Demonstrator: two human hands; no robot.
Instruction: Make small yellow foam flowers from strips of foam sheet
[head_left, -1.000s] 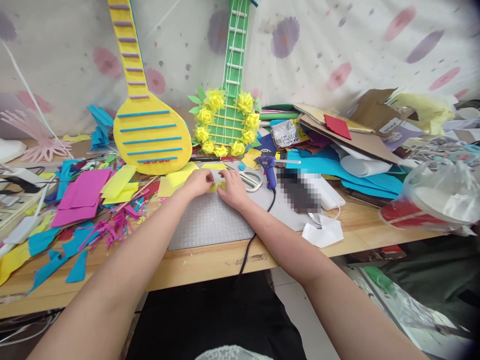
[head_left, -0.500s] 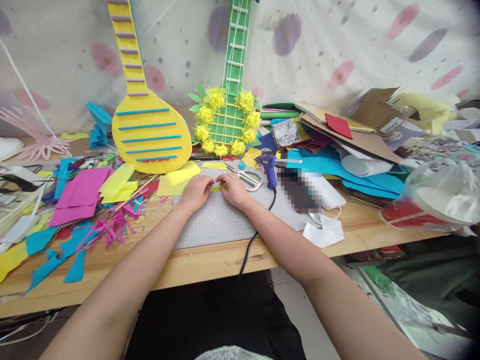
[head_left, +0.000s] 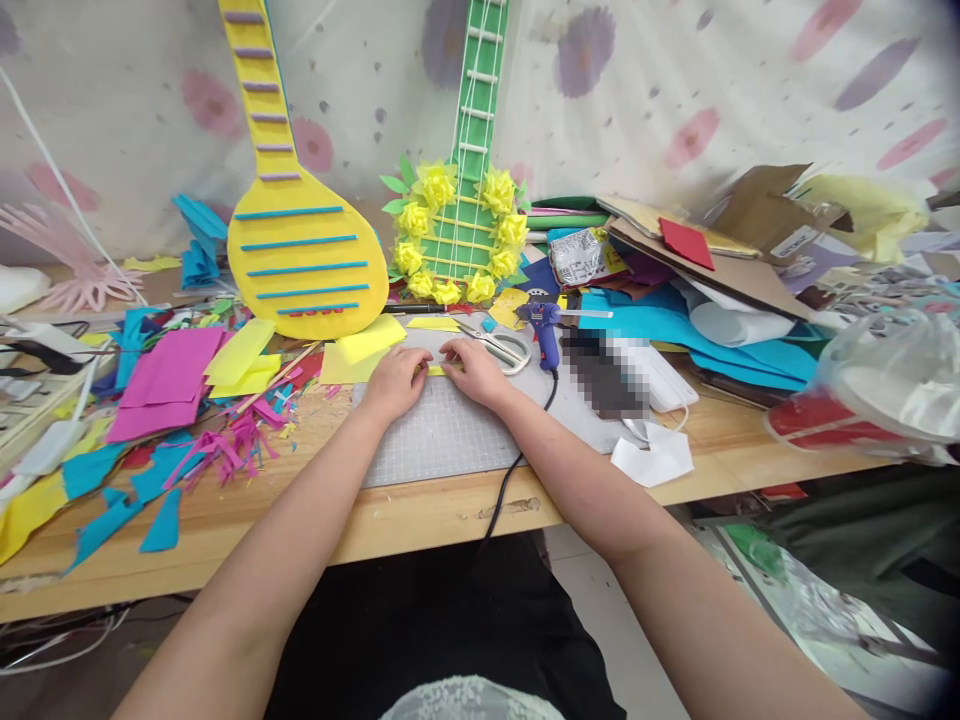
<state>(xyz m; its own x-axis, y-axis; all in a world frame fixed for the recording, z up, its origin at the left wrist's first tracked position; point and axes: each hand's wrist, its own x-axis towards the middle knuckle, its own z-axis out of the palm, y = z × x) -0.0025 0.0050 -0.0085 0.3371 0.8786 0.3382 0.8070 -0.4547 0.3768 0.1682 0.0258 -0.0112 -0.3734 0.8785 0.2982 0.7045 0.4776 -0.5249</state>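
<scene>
Over the grey cutting mat (head_left: 435, 440), my left hand (head_left: 399, 382) and my right hand (head_left: 474, 372) are close together with fingers curled. Between them runs a narrow yellow paper strip (head_left: 436, 370), its ends at the fingertips of both hands. Scissors (head_left: 506, 352) lie just beyond my right hand. A blue glue gun (head_left: 545, 335) sits to their right, its black cord running over the table edge. Yellow paper sheets (head_left: 364, 345) lie beyond my left hand.
A yellow paper guitar (head_left: 307, 260) and a green one with yellow flowers (head_left: 465, 230) lean at the back. Magenta paper (head_left: 169, 380) and scraps cover the left. Stacked cardboard and blue paper (head_left: 660, 325) lie right, near a plastic-covered red bucket (head_left: 817, 415).
The view has shifted slightly, so the table sits a little further right and higher. Both hands keep the yellow strip between them, with little change in their pose.
</scene>
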